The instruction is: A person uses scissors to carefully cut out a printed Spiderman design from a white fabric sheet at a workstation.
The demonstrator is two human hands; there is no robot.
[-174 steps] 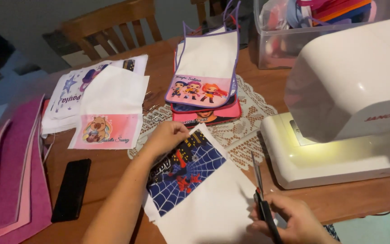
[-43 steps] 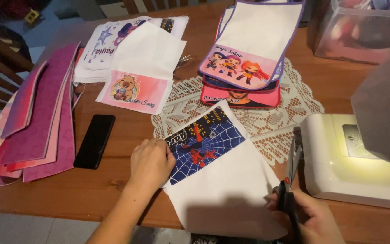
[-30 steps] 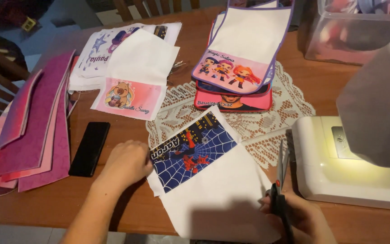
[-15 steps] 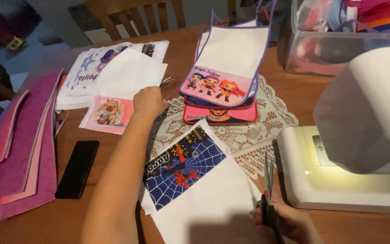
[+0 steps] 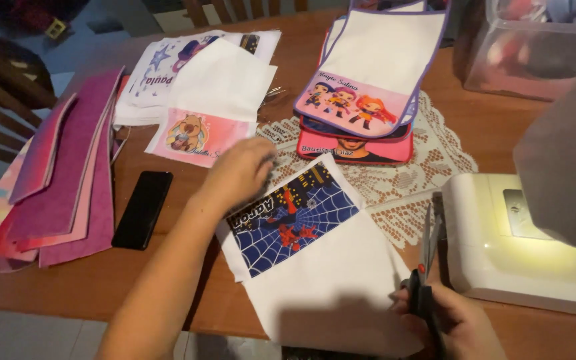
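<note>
left hand (image 5: 240, 175): hovers over the far-left corner of the web-print fabric panel (image 5: 315, 260), knuckles up, fingers curled loosely together; whether the tips touch cloth or pinch anything cannot be told.
right hand (image 5: 458, 327): near right edge of frame, closed around the handles of black scissors (image 5: 425, 267); blades point far, shut or almost shut, running alongside the panel's right edge.
panel: lies flat at the near middle of the wooden table (image 5: 495, 127), blue printed end far-left, plain white end overhanging the near table edge; likely laid so for trimming its margin.
sewing machine (image 5: 521, 240): white, lamp lit, just right of the scissors; it walls in that side, little room for the blades to swing right.
lace doily (image 5: 428, 160): under the panel's far corner and under the stack of printed pouches (image 5: 368, 87), far middle.
left side: black phone (image 5: 143, 209), pink felt sheets (image 5: 61, 173), a white sheet with a pink print (image 5: 211, 107); all lie apart from the panel.
open room: bare wood between phone and panel, and beyond the near edge.
</note>
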